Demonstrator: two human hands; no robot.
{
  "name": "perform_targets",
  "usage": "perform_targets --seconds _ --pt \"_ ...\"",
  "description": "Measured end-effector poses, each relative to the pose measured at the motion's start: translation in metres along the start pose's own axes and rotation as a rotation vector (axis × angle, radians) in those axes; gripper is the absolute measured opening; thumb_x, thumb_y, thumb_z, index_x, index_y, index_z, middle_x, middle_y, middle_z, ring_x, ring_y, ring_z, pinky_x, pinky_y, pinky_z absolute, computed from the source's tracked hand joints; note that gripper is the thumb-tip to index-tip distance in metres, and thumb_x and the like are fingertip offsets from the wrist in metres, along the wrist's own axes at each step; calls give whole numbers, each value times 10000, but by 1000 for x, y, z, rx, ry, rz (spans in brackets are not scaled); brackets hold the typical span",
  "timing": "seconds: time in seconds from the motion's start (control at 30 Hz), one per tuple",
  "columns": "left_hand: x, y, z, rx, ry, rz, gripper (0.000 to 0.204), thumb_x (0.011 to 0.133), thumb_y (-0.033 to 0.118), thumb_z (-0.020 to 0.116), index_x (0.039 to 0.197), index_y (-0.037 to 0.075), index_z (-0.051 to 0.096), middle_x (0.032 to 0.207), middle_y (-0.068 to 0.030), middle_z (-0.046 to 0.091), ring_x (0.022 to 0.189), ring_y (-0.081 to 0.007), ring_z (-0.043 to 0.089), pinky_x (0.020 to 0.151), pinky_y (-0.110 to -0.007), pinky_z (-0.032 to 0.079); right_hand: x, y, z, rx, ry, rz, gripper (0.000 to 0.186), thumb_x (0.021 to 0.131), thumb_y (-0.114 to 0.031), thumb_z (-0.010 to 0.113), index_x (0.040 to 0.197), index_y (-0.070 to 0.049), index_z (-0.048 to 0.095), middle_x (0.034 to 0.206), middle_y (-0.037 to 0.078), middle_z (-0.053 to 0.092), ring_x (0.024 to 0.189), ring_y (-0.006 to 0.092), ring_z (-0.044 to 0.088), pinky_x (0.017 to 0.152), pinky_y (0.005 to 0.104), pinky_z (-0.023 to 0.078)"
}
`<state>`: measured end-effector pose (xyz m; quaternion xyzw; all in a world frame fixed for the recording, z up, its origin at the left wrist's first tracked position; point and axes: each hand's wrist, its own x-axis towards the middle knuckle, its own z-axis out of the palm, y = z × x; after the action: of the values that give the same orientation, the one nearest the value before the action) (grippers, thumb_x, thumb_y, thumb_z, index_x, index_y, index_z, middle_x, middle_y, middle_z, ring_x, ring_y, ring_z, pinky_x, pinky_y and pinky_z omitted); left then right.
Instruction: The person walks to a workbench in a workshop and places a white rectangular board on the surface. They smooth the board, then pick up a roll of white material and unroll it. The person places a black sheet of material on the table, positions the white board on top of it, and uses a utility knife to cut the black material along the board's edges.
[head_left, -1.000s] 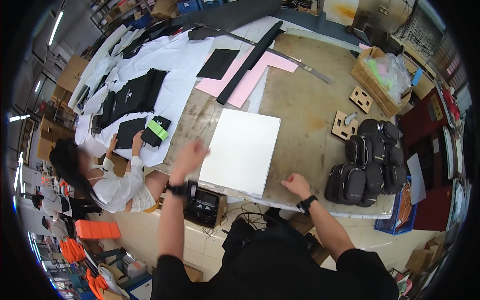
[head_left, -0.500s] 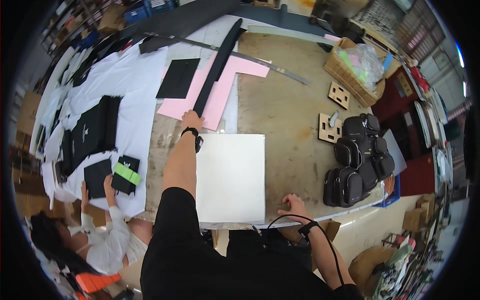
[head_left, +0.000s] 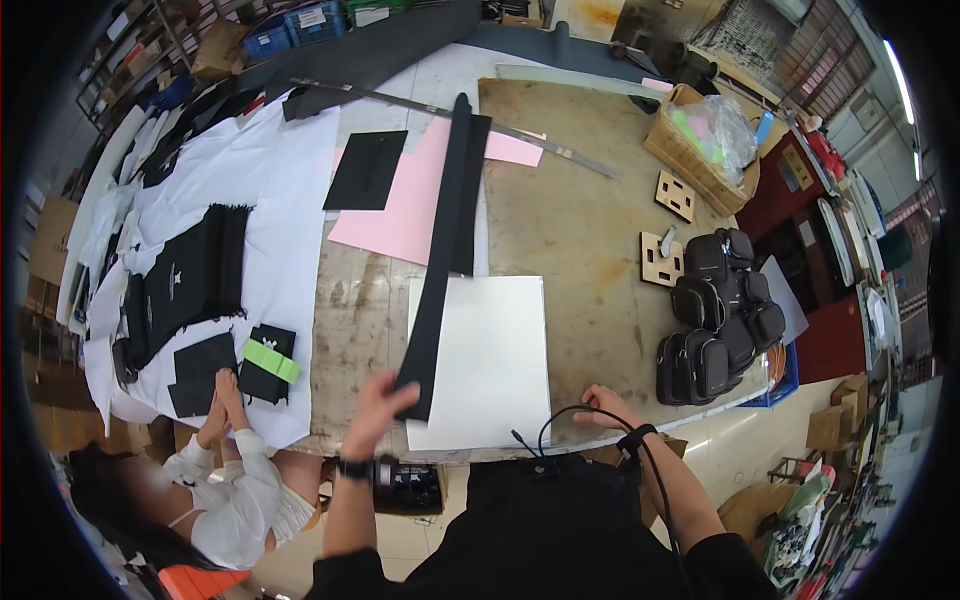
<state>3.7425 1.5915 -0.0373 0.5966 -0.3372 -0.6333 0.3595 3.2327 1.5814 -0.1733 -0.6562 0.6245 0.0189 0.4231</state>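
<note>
A long black strip of sheet material (head_left: 440,260) runs from the pink sheet down across the left part of the white board (head_left: 490,360). Its near end is in my left hand (head_left: 372,415), the thumb lying over its edge; the hand is slightly blurred. A second black strip (head_left: 471,200) lies partly beneath the first, on the pink sheet (head_left: 395,220). My right hand (head_left: 606,408) rests at the table's front edge, right of the board, its fingers loosely bent and apart, holding nothing. A thin black cable passes over that wrist.
A black rectangular piece (head_left: 366,170) and a long metal ruler (head_left: 490,130) lie farther back. On the right are several small black cases (head_left: 705,320), two wooden plates (head_left: 661,258) and a wicker basket (head_left: 690,140). At left, another person's hands (head_left: 222,405) touch black pieces on white cloth.
My left hand has drawn the long black strip toward me, over the white board. A second strip now shows beside it. The other person's hands have come together. My right hand stays near the table edge.
</note>
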Motion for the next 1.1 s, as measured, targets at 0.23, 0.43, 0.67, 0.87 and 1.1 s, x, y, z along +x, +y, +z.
perform_targets --seconds 0.23,0.43,0.67,0.87,1.1 --pt "-194 -219 -16 -62 -18 -488 307 903 1 790 1208 -9 758 1035 -35 783 945 -132 725 874 -297 566 10 -1 -5 57 -77 10 629 780 -558 887 1083 -20 767 980 191 767 923 329 745 828 431 585" --pt "-113 -213 41 1305 451 -212 535 828 289 827 1240 6 636 1198 -201 668 1224 -397 629 1026 -520 512 40 -44 5 45 62 32 549 820 -509 833 931 27 791 911 234 782 890 391 770 823 450 601" --pt "42 -118 105 983 541 276 706 875 344 873 1356 -54 543 1276 -255 630 1206 -451 627 963 -522 570 43 -120 44 0 234 285 635 787 -442 845 1175 46 726 1155 269 773 1093 428 758 929 505 615" --pt "85 -130 109 1054 446 167 568 859 265 878 1210 -54 565 1193 -271 663 1085 -481 687 904 -537 598 59 -101 51 223 137 263 608 774 -404 871 1102 91 740 1112 293 773 1061 438 766 916 479 613" --pt "95 -129 79 912 346 217 435 917 192 773 1201 -91 605 1187 -332 704 1052 -518 709 918 -546 591 57 -102 65 363 286 173 437 805 -251 876 1076 6 649 1021 208 752 968 368 742 846 438 580"
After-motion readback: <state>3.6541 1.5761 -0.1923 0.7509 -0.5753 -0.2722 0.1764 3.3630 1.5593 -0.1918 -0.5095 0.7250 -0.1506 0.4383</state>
